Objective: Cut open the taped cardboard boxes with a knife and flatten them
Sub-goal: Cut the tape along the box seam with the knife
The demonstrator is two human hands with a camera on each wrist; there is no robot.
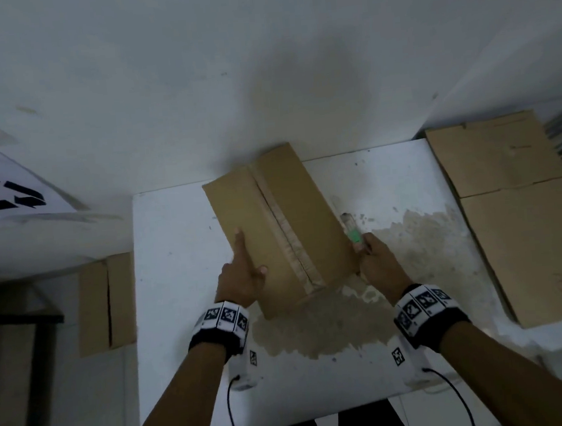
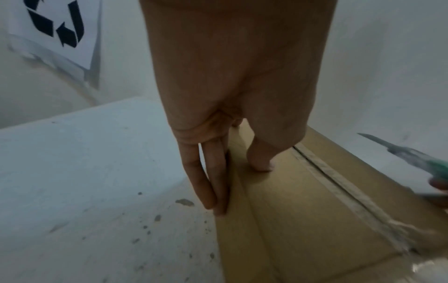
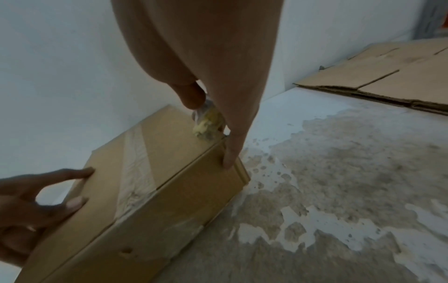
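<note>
1. Table, white with a worn patch, carries everything noted below; all places are given relative to the box.

2. Flattened cardboard lies well apart from the box, off its right side, at the table's right edge. I judge it finished work.

3. Box sits near the middle of the table, skewed: its long axis runs from the corner nearest me up and away toward the wall, leaning left. It is not yet flattened.

4. Tape seam runs along that same long axis, down the centre of the box's top face. It looks rough and wrinkled; I cannot tell whether it is cut through.

5. My left hand is on the box's left side. Fingers lie straight and close together against the left wall; the thumb presses on the top face, short of the seam. It steadies, it does not clamp.

6. My right hand is at the box's right edge, near end, clamped round the knife. One finger reaches down the box's right wall.

7. Knife, green-handled, points away from me along the right edge, parallel to the seam, blade clear of the cardboard.

8. Judgement: the seam lies left of the blade, between my hands; the right hand is nearer its near end and must cross inward to cut.
</note>
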